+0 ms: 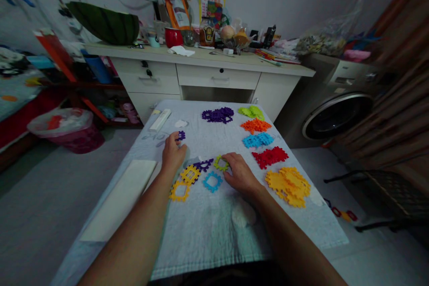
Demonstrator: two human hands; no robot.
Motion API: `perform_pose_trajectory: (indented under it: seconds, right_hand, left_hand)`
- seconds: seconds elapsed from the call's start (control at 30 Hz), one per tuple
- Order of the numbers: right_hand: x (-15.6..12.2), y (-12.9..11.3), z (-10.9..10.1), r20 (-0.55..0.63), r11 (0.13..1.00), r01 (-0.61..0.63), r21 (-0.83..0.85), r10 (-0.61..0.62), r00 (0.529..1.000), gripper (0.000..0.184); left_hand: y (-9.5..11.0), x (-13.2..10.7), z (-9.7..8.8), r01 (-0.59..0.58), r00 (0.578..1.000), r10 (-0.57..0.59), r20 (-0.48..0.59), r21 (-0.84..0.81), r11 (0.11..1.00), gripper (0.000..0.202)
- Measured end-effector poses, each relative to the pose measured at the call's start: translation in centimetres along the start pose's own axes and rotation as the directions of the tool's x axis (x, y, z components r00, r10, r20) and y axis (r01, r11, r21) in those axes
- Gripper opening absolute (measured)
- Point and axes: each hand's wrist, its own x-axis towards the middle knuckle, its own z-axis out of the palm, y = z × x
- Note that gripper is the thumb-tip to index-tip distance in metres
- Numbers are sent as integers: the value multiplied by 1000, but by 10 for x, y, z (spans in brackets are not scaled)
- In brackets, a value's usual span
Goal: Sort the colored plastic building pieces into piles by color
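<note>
My left hand point(173, 152) pinches a small purple interlocking piece point(181, 135) over the left part of the cloth. My right hand point(238, 170) has its fingers closed at the right edge of a lime-green square frame piece point(220, 163). Between the hands lie a yellow grid piece point(191, 174), a yellow square frame point(180, 191) and a purple triangular piece point(204, 165), touching in a row. Just below the green frame rests a blue frame piece point(212, 182), apart from that row.
Piles line the table's right side: yellow point(288, 186), red point(270, 157), blue point(258, 140), orange point(255, 125) and lime green point(251, 112). A purple pile point(217, 115) lies at the back. White boards point(119, 199) lie left. A desk point(219, 69) stands behind, a washing machine point(330, 98) to the right.
</note>
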Motion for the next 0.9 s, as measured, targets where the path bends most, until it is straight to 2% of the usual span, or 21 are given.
perform_pose_trajectory:
  seconds: [0.1,0.2,0.33,0.4,0.5,0.63,0.73,0.9]
  right_hand:
    - [3,-4,-18,2,998,50,-28,-50,999,44]
    - [15,-2,-47,18,990,105,-90,-103,994,39]
    - [50,25,-84,14,978,71,-197,-70,997,35]
    - [74,49,-97,-29,972,-6,-234,0,1000,31]
    - [109,86,-110,-104,945,-205,-254,184,977,29]
    - [147,122,-122,-217,865,-464,-192,423,880,29]
    - [170,141,-126,-257,824,-547,-145,502,826,27]
    - [196,167,-124,-282,796,-602,-68,564,777,25]
  left_hand:
    - [-2,1,1,-2,1000,2,6,-2,1000,54]
    - [-3,2,1,2,1000,-2,7,2,1000,54]
    - [-1,2,1,27,999,-27,18,-2,1000,55]
    - [0,3,0,30,999,-30,24,-10,999,55]
    - [-1,3,0,25,999,-25,29,-11,1000,55]
    - [0,2,-1,27,999,-27,30,-6,1000,54]
    - [1,2,-1,28,999,-28,25,5,1000,54]
    - [-1,2,0,21,999,-22,32,14,1000,54]
